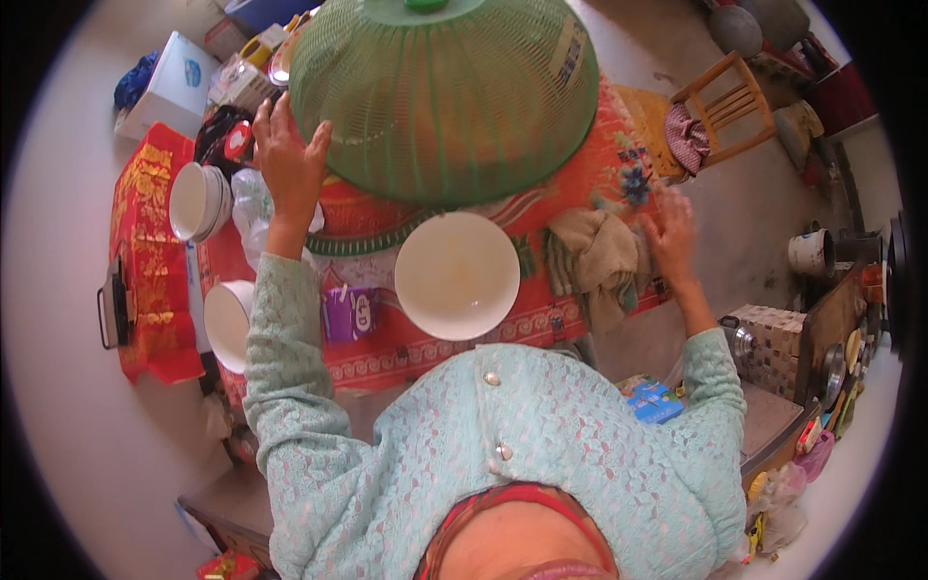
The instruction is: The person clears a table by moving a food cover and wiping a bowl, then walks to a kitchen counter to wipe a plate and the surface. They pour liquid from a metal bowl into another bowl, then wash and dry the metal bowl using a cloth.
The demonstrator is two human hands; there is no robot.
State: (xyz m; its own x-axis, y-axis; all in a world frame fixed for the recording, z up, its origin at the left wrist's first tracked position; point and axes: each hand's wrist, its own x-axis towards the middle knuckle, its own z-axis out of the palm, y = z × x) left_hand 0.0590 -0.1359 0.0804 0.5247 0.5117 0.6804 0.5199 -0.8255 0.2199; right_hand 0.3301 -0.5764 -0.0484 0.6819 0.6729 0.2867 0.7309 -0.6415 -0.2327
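A large green mesh food cover (445,106) stands at the far side of the table. Close to its left rim is my left hand (293,164), raised with the fingers spread and holding nothing; I cannot tell whether the thumb touches the mesh. My right hand (674,234) is at the table's right edge, fingers apart, just beside a crumpled beige and grey cloth (599,256). Between my arms a wide white bowl (456,276) sits on the red patterned tablecloth (425,365), with nothing distinct inside it.
At left are stacked white bowls (190,203), another white bowl (227,324), a clear plastic bag (253,213) and a purple packet (350,314). A wooden chair (730,106) with a checked cloth (685,138) stands beyond the right corner. A woven-patterned box (767,338) is at right.
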